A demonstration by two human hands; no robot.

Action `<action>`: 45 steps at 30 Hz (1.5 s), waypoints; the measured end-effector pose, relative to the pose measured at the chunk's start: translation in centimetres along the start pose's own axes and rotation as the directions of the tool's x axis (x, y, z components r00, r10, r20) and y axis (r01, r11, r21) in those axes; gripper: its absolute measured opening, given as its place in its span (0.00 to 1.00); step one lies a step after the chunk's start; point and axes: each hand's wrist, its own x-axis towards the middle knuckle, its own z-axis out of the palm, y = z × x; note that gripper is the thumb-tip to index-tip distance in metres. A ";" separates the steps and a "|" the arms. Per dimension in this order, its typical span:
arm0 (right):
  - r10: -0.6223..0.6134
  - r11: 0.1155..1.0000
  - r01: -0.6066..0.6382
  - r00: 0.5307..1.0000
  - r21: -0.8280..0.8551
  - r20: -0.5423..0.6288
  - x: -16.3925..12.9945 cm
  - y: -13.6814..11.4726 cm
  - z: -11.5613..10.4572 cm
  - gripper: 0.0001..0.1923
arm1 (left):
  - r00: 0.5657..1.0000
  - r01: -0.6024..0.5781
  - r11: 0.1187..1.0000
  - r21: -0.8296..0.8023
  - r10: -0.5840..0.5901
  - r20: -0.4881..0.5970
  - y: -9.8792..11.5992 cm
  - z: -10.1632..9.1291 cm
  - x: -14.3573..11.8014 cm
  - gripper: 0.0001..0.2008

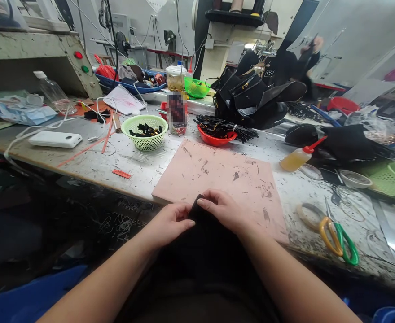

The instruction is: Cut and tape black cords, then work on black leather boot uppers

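Hands meet at the near edge of the table (123, 157): our left hand (170, 222) and right hand (226, 211) both pinch the top corner of a black fabric piece (199, 224), which hangs over the front edge of the pink mat (217, 175). We judge the step as folding or aligning that edge; next we need a steady, even pinch. Scissors (339, 235) and a glue bottle (296, 158) lie to the right.
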 end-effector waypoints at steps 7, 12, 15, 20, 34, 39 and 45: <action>0.068 0.995 -0.074 0.993 0.061 0.094 0.2 0.0 -0.1 0.12 | 1.000 0.013 1.000 -0.014 -0.012 0.013 -0.1 0.0 0.0 0.08; -0.002 1.000 0.003 0.998 -0.005 0.056 0.0 0.0 0.1 0.10 | 0.999 0.019 1.000 -0.018 -0.020 -0.031 0.1 0.1 -0.2 0.08; -0.016 1.000 0.015 0.985 0.008 0.170 -0.1 -0.3 -0.4 0.11 | 0.995 0.073 0.994 -0.076 -0.077 -0.056 0.2 0.4 -0.4 0.08; -0.038 0.999 0.043 0.986 -0.029 0.160 -0.3 -0.5 -0.4 0.10 | 0.997 0.060 0.998 -0.020 -0.061 -0.050 0.3 0.7 -0.5 0.06; -0.099 0.995 0.100 0.994 0.022 -0.041 -0.6 0.0 1.1 0.13 | 0.993 0.013 0.980 0.200 0.011 -0.121 0.5 0.7 -0.1 0.14; -0.126 0.983 0.114 0.989 -0.140 -0.082 -1.3 -0.5 0.0 0.16 | 0.998 0.011 0.991 0.134 -0.004 -0.059 0.5 0.7 -0.9 0.08; 0.139 0.773 -0.249 0.964 -0.583 -0.227 -6.9 2.4 -6.0 0.21 | 0.998 0.048 0.998 0.029 -0.048 -0.029 2.2 0.4 -3.1 0.11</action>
